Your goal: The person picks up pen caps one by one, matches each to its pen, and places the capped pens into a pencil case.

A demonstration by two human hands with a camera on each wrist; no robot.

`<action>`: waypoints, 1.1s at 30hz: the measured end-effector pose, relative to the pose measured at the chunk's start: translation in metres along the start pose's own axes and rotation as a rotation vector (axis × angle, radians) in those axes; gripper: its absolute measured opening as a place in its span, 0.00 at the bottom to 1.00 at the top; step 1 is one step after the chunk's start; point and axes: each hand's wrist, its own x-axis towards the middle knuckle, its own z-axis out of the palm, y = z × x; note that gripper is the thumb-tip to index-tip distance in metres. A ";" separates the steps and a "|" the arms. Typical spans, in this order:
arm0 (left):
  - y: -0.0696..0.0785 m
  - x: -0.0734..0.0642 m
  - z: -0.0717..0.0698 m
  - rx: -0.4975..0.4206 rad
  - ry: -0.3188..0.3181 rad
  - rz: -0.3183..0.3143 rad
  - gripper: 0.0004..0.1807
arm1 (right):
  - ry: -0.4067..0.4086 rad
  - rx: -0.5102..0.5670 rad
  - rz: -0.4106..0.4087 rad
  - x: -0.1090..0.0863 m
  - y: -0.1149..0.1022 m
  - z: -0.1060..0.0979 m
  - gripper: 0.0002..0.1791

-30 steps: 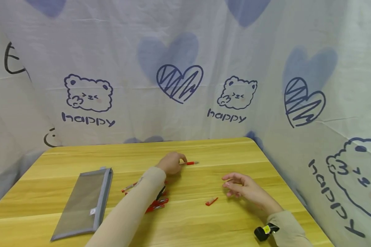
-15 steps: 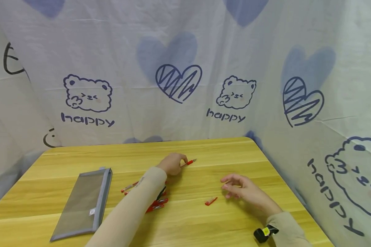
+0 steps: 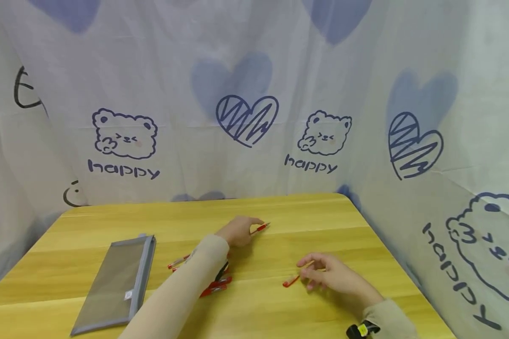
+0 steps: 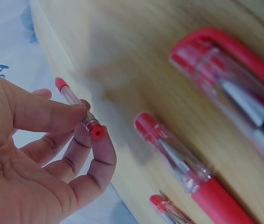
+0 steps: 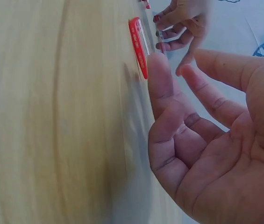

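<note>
Filling the lower frame, a table is bearing a mesh pouch (lower left); the right hand is curving loosely (lower right), the left hand pinching a red pen (lower center), a red cap lying beside the right.

Beige sleeves, black-and-yellow wrist device

Pale cloth's up behind & either side of that yellow wood-grain table, w/ blue hearts, outlined bears & "happy" lettering.
</note>
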 end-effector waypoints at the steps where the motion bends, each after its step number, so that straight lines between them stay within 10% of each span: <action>1: -0.001 -0.002 0.001 -0.010 0.003 0.002 0.34 | -0.014 0.003 0.004 0.000 0.000 0.002 0.19; 23: -0.009 -0.065 -0.028 -0.269 0.023 -0.010 0.42 | -0.019 -0.049 0.035 0.013 -0.014 0.019 0.20; 33: -0.020 -0.099 -0.042 -0.248 0.076 0.018 0.43 | -0.019 -0.046 0.002 0.024 -0.015 0.029 0.18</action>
